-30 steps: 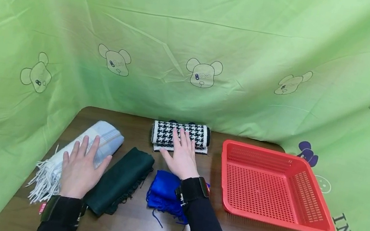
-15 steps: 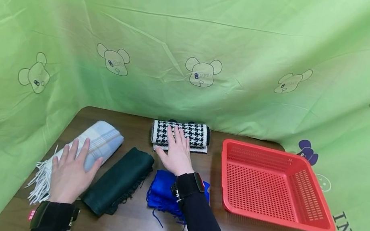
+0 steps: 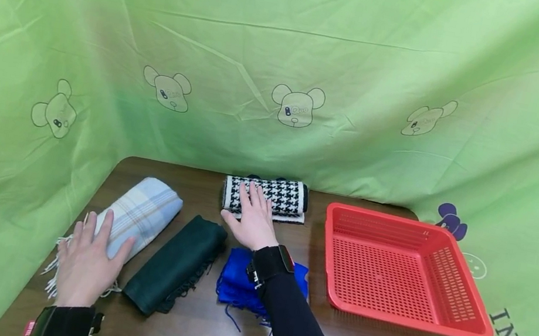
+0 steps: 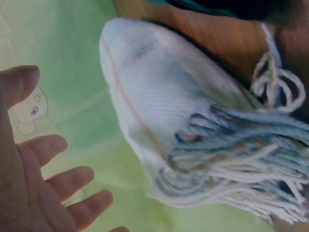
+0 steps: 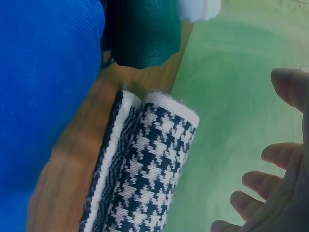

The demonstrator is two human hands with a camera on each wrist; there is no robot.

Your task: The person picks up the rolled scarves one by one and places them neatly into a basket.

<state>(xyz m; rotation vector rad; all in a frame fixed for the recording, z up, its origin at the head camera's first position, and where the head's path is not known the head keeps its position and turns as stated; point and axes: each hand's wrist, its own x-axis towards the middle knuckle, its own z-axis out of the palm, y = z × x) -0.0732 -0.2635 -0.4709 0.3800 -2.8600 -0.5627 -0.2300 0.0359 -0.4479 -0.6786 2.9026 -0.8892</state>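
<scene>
Left grip [image 3: 88, 269] hovers, fingers apart, over the pale scarf [image 3: 147, 208], near end — right grip [image 3: 255, 224], also spread, above the far checked scarf [image 3: 287, 198]!

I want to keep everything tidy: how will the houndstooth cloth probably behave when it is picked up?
The houndstooth cloth is probably soft and floppy, since its fabric looks knitted. It may partly unroll, as one edge lies out beside the roll and no tie shows. Being rounded, it could roll if pushed.

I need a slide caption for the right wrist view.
Empty right grip near a houndstooth roll, with a blue cloth and a dark green cloth close by on a wooden table.
</scene>
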